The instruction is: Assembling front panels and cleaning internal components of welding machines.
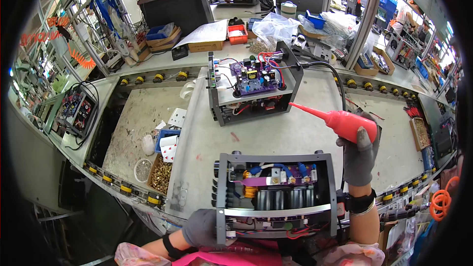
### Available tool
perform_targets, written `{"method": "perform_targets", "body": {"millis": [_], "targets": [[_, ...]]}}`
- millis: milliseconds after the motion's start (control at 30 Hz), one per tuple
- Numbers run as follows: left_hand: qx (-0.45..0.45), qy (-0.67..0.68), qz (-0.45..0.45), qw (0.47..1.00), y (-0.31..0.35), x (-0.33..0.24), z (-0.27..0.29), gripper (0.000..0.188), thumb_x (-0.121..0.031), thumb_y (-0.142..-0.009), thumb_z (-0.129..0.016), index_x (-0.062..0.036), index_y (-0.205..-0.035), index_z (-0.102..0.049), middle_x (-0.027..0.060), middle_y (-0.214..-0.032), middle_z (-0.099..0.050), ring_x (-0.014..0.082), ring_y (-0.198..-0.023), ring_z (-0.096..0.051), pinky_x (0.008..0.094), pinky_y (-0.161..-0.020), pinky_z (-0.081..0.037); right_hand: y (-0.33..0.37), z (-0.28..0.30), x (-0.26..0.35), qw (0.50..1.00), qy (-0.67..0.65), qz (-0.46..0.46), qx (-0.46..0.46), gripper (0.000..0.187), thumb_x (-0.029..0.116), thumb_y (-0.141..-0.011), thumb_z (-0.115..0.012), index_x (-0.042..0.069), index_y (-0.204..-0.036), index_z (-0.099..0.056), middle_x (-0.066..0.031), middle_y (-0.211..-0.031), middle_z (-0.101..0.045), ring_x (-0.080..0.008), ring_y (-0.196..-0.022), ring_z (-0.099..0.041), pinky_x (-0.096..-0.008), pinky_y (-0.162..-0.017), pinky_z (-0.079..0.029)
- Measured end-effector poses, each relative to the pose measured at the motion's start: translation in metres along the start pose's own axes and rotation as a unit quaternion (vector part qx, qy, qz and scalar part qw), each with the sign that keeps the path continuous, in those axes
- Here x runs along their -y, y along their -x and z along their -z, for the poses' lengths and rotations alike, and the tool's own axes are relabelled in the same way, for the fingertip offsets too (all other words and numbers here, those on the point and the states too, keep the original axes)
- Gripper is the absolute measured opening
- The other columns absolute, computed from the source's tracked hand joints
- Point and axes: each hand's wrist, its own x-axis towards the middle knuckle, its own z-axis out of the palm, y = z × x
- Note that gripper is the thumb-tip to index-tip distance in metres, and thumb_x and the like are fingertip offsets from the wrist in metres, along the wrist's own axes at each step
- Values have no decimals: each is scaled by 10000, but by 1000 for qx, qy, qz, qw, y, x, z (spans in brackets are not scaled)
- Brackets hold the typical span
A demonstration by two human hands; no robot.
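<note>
My right hand (359,155), in a grey glove, is wrapped round a red squeeze bottle (345,124). The bottle's long thin nozzle points left toward the far machine chassis (253,81), which has a purple circuit board on top. Close to my body stands a second open chassis (276,212) with black capacitors, a yellow coil and blue-sleeved leads inside. At its lower left corner my gloved left hand (201,227) grips the frame, its fingertips partly hidden by the panel. The nozzle is apart from both chassis.
A grey board (197,150) lies under both chassis, between roller tracks (125,188). To the left are a box of brass-coloured small parts (160,175) and a white tub (143,169). A black cable (340,81) runs from the far chassis. A red bin (238,34) stands behind.
</note>
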Motion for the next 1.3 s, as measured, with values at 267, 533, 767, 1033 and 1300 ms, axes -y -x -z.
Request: {"method": "perform_targets", "body": {"millis": [267, 533, 767, 1033, 1300], "targets": [[10, 17, 68, 997, 90, 24, 59, 535, -327, -577, -771, -56, -1017, -635, 97, -917, -671, 290, -792, -662, 360, -725, -526, -9, -33, -15, 993, 87, 7, 79, 433, 66, -780, -681, 37, -1149, -457, -128, -1063, -579, -214, -902, -614, -310, -733, -533], [31, 58, 232, 971, 178, 61, 20, 555, -370, -572, -784, -63, -1008, -633, 108, -923, -657, 307, -802, -647, 373, -724, -513, -32, -89, -114, 874, 269, 276, 296, 519, 63, -657, -791, 68, -1088, -502, -125, -1063, -621, -279, -953, -635, -356, -811, -520], [39, 80, 268, 959, 194, 62, 15, 561, -385, -570, -789, -64, -1001, -629, 114, -914, -648, 312, -800, -637, 381, -715, -504, -27, -101, -146, 842, 294, 330, 311, 544, 84, -638, -816, 66, -1062, -475, -149, -1051, -630, -317, -908, -634, -384, -778, -530], [38, 91, 272, 957, 189, 62, 11, 568, -403, -568, -795, -66, -992, -625, 120, -904, -637, 317, -797, -625, 389, -705, -493, -25, -100, -158, 845, 301, 306, 319, 561, 63, -616, -817, 78, -1068, -484, -141, -1054, -629, -323, -921, -628, -391, -780, -525], [-95, 33, 143, 985, 125, 29, 27, 565, -396, -577, -799, -50, -975, -596, 129, -835, -593, 334, -745, -585, 396, -652, -455, -17, -90, -111, 902, 292, 198, 250, 544, -61, -587, -714, 51, -1088, -535, -115, -1067, -604, -264, -1003, -590, -364, -885, -464]]}}
